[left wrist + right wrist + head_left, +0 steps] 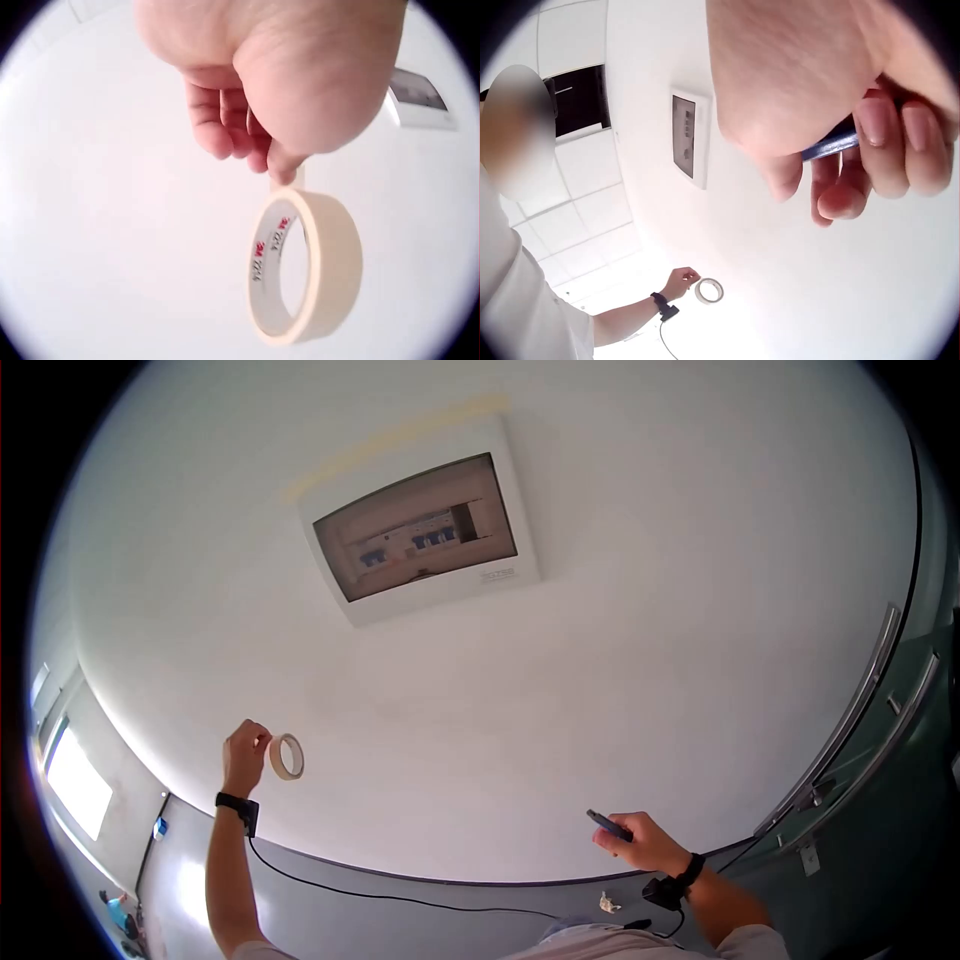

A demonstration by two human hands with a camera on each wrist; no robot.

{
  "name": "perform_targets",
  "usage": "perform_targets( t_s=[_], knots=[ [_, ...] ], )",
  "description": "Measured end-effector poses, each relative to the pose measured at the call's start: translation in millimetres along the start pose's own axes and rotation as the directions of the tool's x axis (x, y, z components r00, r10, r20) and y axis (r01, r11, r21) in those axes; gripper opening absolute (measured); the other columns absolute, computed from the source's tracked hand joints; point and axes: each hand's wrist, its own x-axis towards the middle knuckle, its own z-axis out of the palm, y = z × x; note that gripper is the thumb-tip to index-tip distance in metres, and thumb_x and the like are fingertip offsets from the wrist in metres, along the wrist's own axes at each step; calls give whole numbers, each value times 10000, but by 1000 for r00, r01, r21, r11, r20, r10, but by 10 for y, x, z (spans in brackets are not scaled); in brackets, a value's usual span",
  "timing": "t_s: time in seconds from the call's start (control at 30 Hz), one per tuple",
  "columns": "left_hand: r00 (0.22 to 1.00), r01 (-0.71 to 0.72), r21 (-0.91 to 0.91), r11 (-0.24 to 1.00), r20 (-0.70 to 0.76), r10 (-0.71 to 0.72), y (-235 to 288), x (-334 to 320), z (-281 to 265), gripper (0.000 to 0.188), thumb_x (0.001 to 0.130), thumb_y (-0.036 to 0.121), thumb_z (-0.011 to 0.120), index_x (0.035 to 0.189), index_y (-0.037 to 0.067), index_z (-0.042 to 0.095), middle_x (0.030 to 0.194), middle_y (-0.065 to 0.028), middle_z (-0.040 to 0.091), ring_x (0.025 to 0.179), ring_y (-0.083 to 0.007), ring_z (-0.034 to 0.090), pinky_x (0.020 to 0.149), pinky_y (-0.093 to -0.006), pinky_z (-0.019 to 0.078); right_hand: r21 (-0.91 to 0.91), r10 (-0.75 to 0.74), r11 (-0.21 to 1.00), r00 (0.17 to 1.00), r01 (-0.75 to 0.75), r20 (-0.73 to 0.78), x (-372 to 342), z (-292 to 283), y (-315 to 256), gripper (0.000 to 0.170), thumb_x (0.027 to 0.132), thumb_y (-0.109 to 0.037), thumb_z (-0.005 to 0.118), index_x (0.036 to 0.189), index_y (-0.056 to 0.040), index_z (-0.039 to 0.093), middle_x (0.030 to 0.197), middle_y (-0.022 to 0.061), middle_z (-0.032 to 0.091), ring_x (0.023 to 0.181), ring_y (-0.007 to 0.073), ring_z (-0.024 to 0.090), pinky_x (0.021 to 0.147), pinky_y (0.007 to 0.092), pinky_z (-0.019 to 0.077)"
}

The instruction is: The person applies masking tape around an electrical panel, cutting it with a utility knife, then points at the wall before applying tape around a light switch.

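One tape strip (398, 438) tops the panel (420, 528); its bare sides seem left. My left hand (243, 760) pinches the tape roll (337, 262); my right hand (648, 846) grips a dark tool (607, 824).

The head view faces a wall (640, 680) whose panel (418, 528) both close-up wrist views share.

Cream, blue and brown around a white breaker box (418, 520)

The box's window (400, 505) is smoky brown, with blue switches (434, 539) showing through. A pale yellow strip (400, 437) lines its upper edge; the wall (650, 640) around it is off-white. Below the box to the left, the tape roll (337, 262) is cream, its pale core (268, 296) lettered in red and grey. Below the box to the right, the slim tool (609, 825) is dark blue. Farther right of the box, the handles (886, 643) are silver, the door (860, 850) dark green.
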Motion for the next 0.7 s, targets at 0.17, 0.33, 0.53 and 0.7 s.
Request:
perform_targets(
  t_s=[0.17,0.33,0.53,0.7],
  knots=[
    [999,35,-132,991,3,-35,311,-1172,1629,71,886,10,665,849,67,685,866,-120,678,808,-343,694,706,-444,566,-148,124,983,988,-110,90,-160,-576,-163,366,1061,-373,728,934,-30,721,699,-34,597,632,62,485,586,272,401],
    [973,51,-19,999,228,-46,342,-1878,2178,76,926,90,696,853,102,713,900,-94,674,861,-330,693,730,-477,571,-204,115,975,983,-84,144,140,-496,-135,357,1067,-361,721,930,-32,716,697,-33,594,622,66,483,581,279,402],
    [902,-42,169,985,431,-35,-514,-3036,2340,56,875,97,721,820,100,707,943,-112,702,927,-321,717,779,-466,587,-176,134,980,963,-93,232,185,-169,246,387,1059,-366,709,925,-3,700,676,24,612,629,131,533,605,334,450],
    [810,80,514,854,466,-356,-1086,-3441,1283,62,920,67,649,933,83,708,995,-113,697,943,-319,729,790,-469,595,-250,191,962,930,-113,314,113,-89,172,396,1067,-364,706,914,1,685,674,20,600,620,139,502,594,334,421]
  ],
)
